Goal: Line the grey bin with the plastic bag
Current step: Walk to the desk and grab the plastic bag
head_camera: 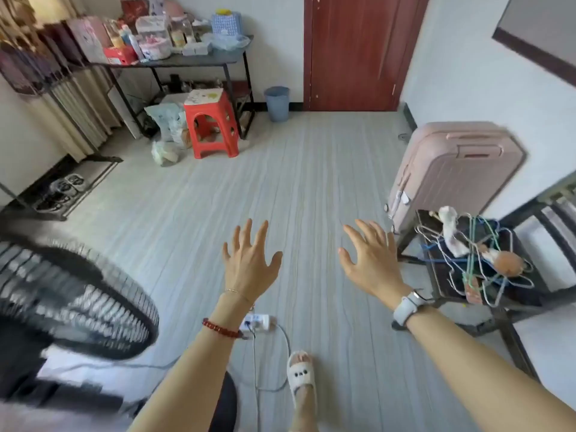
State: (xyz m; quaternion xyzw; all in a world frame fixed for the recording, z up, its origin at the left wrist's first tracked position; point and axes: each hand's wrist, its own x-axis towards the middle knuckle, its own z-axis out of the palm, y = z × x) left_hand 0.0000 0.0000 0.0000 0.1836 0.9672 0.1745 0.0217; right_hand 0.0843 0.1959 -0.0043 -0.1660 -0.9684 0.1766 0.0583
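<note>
The grey bin (pixel 277 102) stands on the floor at the far side of the room, between a black table and a red-brown door. I cannot tell whether a bag is inside it. My left hand (pixel 251 263) and my right hand (pixel 371 260) are held out in front of me, fingers spread, palms down, holding nothing. Both hands are far from the bin, with open floor in between. Clear plastic bags (pixel 229 42) lie on the table top; which one is the bin's bag I cannot tell.
A red stool (pixel 209 124) and bags sit under the cluttered black table (pixel 199 59). A pink suitcase (pixel 452 169) and a dark chair with hangers (pixel 480 263) stand right. A fan (pixel 68 294) is near left. A power strip (pixel 257 322) and cable lie by my slippered foot (pixel 300 374).
</note>
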